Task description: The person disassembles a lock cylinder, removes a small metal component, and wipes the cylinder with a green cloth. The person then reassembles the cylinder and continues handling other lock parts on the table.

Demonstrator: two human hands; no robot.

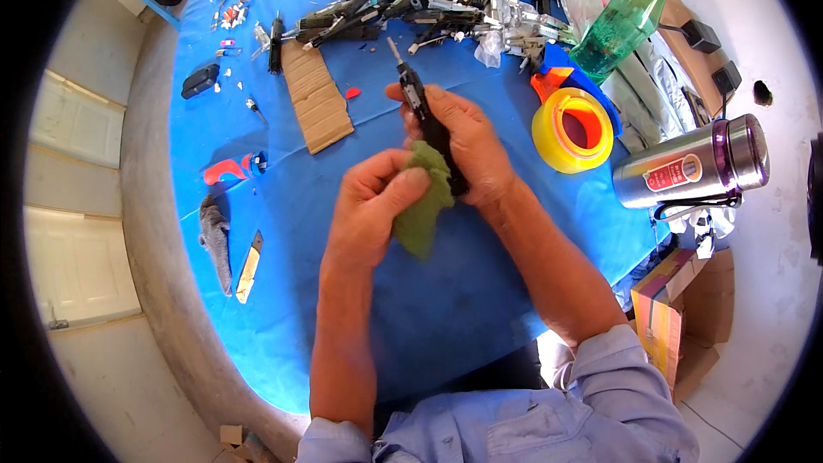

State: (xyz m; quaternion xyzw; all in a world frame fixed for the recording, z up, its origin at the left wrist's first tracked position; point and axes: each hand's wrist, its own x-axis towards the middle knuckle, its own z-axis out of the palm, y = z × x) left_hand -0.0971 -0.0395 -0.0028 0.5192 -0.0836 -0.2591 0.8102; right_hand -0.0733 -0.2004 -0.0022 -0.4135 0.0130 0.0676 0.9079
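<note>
With the right hand [467, 150] clasped round the black tool [426, 120], held above the blue counter [274, 231], and the left hand [373, 201] pinching the green rag [423, 206] against it, wiping probably goes best in firm strokes along its length.

Cluttered blue-covered table [283, 291], tape roll [573, 130]

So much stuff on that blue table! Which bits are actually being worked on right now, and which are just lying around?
In hand:
- black tool, held in the right hand
- green cloth, pinched by the left hand

Lying about:
- yellow tape roll
- green bottle
- steel flask
- cardboard strip
- grey rag
- pile of black parts
</note>
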